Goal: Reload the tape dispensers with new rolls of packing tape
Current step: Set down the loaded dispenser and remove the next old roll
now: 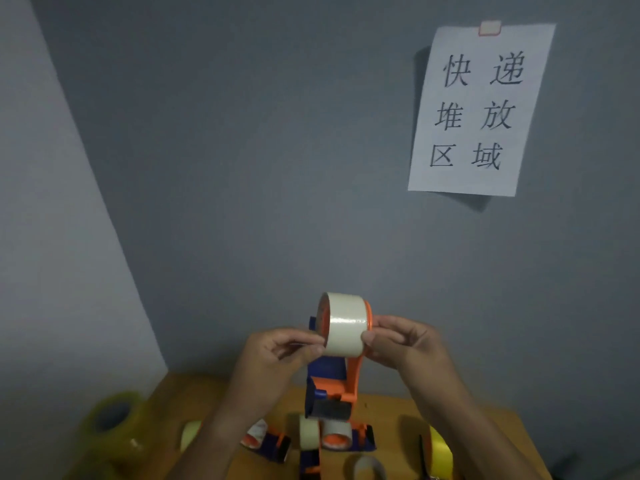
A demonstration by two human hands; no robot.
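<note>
So the new tape roll (344, 323) is already seated on the orange dispenser (346, 379), held up above the worktop (450, 410). Left hand (277, 351) fingers pinch the roll's edge, right hand (398, 337) fingers grip the other side. Next job, I reckon: find the loose end and thread it down to the blade.

Tape roll (346, 323): pale cream film, glossy, smooth, catches a highlight across the band. Dispenser (341, 379): moulded plastic, orange and dark blue, semi-matt; dark pad at its lower end looks matt. Table (388, 408): wood-look top, warm brown, smooth, low sheen. Clear roll (110, 415) on the left: translucent yellowish film, shiny, blurred so hard to say more. Yellow roll (440, 448): glossy. Wall (242, 168): grey paint, matt. Sign (479, 109): plain white paper, matt, printed black.
</note>
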